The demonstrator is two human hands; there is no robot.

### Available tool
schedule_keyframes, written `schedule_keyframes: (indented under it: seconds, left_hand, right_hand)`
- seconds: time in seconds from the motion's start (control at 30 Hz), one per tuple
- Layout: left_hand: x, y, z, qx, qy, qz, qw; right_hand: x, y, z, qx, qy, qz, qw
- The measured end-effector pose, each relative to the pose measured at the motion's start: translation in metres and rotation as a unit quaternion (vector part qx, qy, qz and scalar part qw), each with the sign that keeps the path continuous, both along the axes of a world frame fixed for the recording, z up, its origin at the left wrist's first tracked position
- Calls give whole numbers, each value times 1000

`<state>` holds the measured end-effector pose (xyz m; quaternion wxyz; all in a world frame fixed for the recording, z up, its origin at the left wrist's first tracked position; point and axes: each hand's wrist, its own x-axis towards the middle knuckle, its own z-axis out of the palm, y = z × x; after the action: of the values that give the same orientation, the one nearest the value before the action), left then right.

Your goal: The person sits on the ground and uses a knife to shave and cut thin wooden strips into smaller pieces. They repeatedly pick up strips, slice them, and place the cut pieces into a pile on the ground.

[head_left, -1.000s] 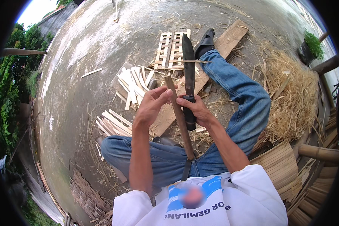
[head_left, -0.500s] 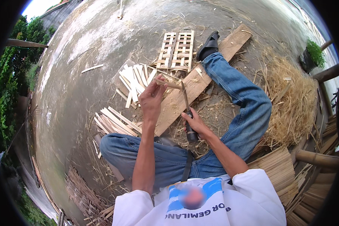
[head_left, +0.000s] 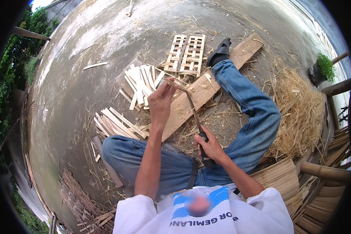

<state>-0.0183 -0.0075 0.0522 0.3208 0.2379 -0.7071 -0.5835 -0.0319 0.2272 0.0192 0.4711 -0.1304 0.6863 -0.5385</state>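
Observation:
Raised over the wooden plank (head_left: 201,90), my left hand (head_left: 160,104) pinches a short bamboo strip (head_left: 178,86) by its left end. My right hand (head_left: 211,147) is closed round the black handle of a long knife (head_left: 194,110). The knife's narrow blade slants up and left, its tip touching or nearly touching the strip's right end. Below the strip, pale shavings lie on the plank. A pile of pale bamboo strips (head_left: 139,82) sits just left of my left hand, and a second bundle of strips (head_left: 119,124) lies nearer my bent left knee.
A woven bamboo lattice panel (head_left: 185,54) lies on the ground beyond the plank. My right leg stretches alongside the plank, its sandal (head_left: 220,52) at the plank's edge. A heap of straw-like shavings (head_left: 296,111) fills the right side. Split bamboo slats (head_left: 279,179) lie at lower right.
My right hand has pulled the knife back toward my body and slightly right. The blade tip has slid lower at the strip's end. My left hand still pinches the strip.

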Motion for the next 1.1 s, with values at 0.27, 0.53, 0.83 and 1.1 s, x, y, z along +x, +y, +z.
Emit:
schedule_keyframes:
  seconds: [0.27,0.53,0.83,1.1]
  left_hand:
    - [1,-11,-8,-9,27,34,999]
    - [12,-27,-9,102,34,79,991]
    - [7,-5,-10,28,21,-9,999]
    - [4,-9,-16,122,80,32,989]
  right_hand:
    - [-35,11,13,-51,-32,-129,990]
    - [-38,8,-13,-39,-30,-146,988]
    - [-66,-91,-37,41,172,-18,984]
    - [27,-7,-46,103,171,53,978]
